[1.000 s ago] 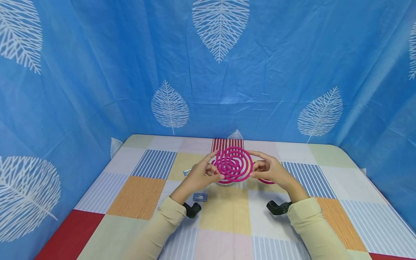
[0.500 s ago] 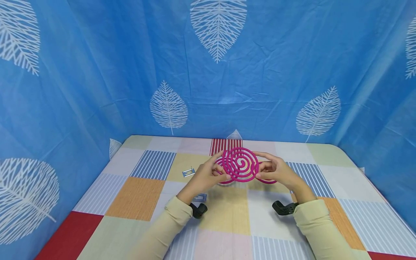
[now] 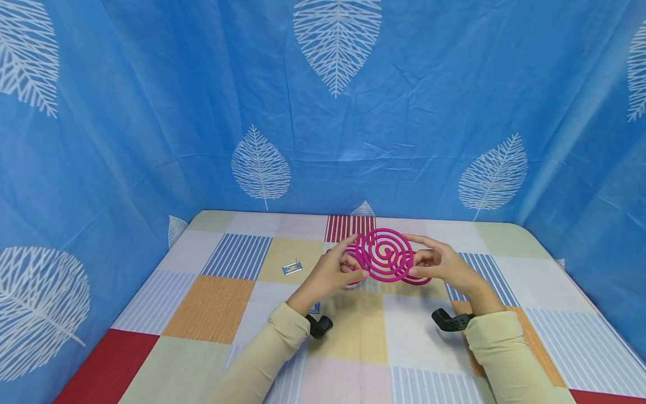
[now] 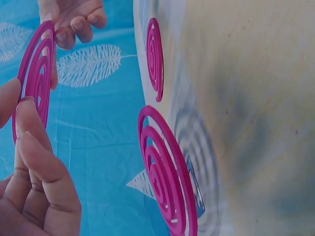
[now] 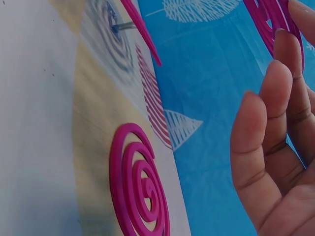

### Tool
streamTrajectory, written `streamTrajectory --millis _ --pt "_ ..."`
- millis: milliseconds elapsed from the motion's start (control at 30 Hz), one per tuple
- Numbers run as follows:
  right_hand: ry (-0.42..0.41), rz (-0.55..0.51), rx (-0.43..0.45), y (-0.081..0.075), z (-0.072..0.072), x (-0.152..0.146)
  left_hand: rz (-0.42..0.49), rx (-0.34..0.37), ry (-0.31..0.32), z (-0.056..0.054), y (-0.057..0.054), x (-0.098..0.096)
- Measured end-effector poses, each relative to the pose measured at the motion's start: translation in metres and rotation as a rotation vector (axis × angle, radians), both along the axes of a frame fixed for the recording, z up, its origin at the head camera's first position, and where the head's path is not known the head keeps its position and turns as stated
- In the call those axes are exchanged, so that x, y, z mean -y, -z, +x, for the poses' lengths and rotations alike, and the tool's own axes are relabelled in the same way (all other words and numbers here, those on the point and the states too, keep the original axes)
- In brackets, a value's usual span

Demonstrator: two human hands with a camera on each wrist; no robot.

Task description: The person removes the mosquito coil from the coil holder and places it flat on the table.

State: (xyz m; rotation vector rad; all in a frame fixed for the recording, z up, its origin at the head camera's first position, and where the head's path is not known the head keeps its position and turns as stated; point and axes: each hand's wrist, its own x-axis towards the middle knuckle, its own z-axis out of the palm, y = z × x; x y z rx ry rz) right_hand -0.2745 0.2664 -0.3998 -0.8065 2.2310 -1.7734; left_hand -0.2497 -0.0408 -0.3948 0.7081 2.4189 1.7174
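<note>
A magenta mosquito coil (image 3: 387, 252) is held up in the air over the table by both hands. My left hand (image 3: 334, 275) pinches its left edge between thumb and fingers. At the right edge, my right hand (image 3: 446, 269) pinches it with thumb and index finger, the other fingers loosely bent. Behind the left hand, a second coil (image 4: 183, 172) sits raised on a small metal stand (image 5: 124, 25), its shadow on the cloth. Beyond the right hand a third coil (image 5: 116, 172) lies on the cloth, partly hidden by the held one in the head view.
Two more small metal stands lie left of the hands: one stand (image 3: 292, 267) shows fully, the other stand (image 3: 315, 307) is mostly covered by the left wrist. A patchwork cloth (image 3: 353, 336) covers the table. A blue leaf-print curtain (image 3: 393, 129) hangs behind it.
Both hands have shifted rightward with the held coil, away from in front of the raised coil. The far-left metal stand now shows fully, while the nearer one is more covered.
</note>
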Motion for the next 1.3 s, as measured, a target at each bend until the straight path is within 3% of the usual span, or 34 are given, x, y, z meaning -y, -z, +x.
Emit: streamTrajectory --millis 267,633,1300 --pt "-0.034 -0.026 -0.001 0.001 -0.001 -0.013 0.017 -0.002 -0.005 -0.001 0.004 -0.014" --pt "-0.019 0.034 -0.017 -0.001 -0.001 -0.033 0.062 0.049 -0.045 -0.001 0.011 -0.036" --pt "-0.051 -0.021 0.046 0.006 -0.001 -0.07 0.081 0.081 -0.065 -0.002 0.021 -0.074"
